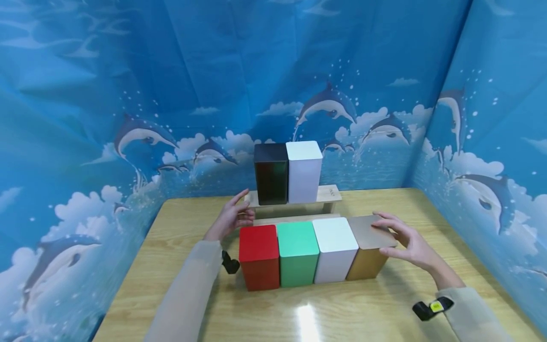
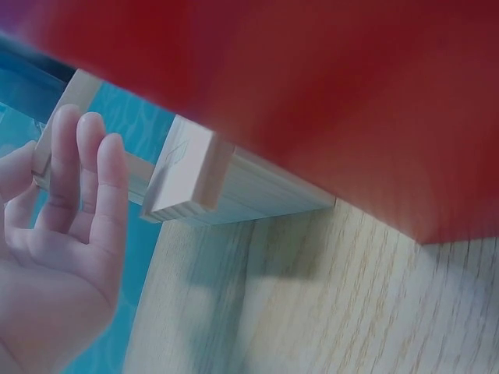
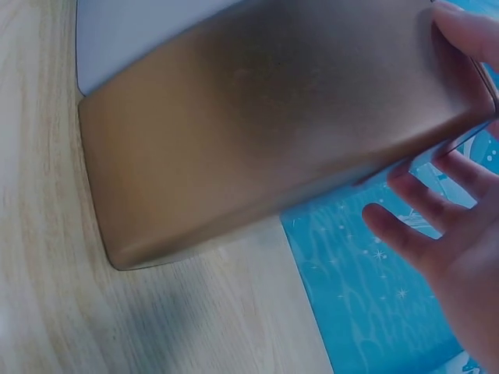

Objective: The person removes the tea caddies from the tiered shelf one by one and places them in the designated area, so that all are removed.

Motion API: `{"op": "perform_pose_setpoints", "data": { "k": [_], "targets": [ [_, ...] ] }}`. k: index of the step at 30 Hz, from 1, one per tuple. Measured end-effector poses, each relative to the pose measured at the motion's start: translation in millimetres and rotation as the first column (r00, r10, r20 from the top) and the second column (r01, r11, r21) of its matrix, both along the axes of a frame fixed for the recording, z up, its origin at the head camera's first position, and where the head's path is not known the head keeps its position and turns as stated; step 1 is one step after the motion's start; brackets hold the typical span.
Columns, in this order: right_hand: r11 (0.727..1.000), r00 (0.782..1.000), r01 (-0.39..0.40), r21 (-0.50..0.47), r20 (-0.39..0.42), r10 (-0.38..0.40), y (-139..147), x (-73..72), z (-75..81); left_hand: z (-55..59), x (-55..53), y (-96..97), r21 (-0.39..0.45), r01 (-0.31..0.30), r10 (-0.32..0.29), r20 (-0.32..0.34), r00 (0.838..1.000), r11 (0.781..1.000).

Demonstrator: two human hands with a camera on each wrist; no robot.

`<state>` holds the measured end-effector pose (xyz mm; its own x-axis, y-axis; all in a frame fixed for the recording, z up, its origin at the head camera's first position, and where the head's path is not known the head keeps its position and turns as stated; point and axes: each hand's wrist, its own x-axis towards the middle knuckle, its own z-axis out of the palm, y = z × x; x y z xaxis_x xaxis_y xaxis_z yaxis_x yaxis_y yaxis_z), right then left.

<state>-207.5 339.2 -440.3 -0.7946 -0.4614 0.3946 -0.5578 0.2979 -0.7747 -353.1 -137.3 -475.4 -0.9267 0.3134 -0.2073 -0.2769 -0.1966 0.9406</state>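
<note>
Red point(image 1: 258, 259), green point(image 1: 298, 254), white point(image 1: 335, 254) and gold point(image 1: 367, 261) upright boxes stand side by side in a row on the table. At the gold box's top right corner is my right hand point(image 1: 403, 240), its thumb at the front and fingers at the top and far side. In the right wrist view, the thumb point(image 3: 468, 31) lies against the gold box's face. My left hand point(image 1: 232, 218) is behind the red box, fingers loosely bent and fingertips at the left end of a wooden stand point(image 1: 329, 194). A black box point(image 1: 271, 175) and another white box point(image 1: 304, 173) stand on it.
The boxes stand on a wood-grain table point(image 1: 188, 266). A lower wooden step point(image 1: 295, 219) runs between the stand and the front row. Blue dolphin-print sheets point(image 1: 213, 95) enclose the back and sides. Black wrist devices point(image 1: 231, 262) are on both wrists.
</note>
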Motion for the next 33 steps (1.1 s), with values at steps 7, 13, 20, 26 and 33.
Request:
{"op": "perform_pose_setpoints", "data": {
  "k": [7,13,20,26,33],
  "targets": [
    [0.997,0.994,-0.054,-0.058,-0.097,0.048,1.3,-0.4,5.9,1.8,0.6,0.5,-0.011,-0.003,0.003,-0.003,1.000,1.000],
    [0.996,0.996,-0.048,-0.075,-0.085,0.042,4.0,-0.4,10.3,0.2,1.2,-0.3,-0.009,-0.005,0.005,0.004,1.000,1.000],
    [0.993,0.996,-0.027,-0.111,-0.084,0.018,1.7,-2.8,17.2,-1.3,1.3,-0.1,-0.012,-0.014,0.014,-0.002,1.000,1.000],
    [0.996,0.997,0.012,-0.085,-0.073,-0.018,-2.5,-6.5,24.3,-0.8,1.2,0.6,-0.021,-0.017,0.017,-0.003,1.000,1.000],
    [0.996,0.996,0.037,-0.080,-0.075,-0.043,-7.7,-15.6,32.7,-0.6,0.1,1.1,-0.020,-0.012,0.012,-0.005,1.000,1.000]
  ]
}}
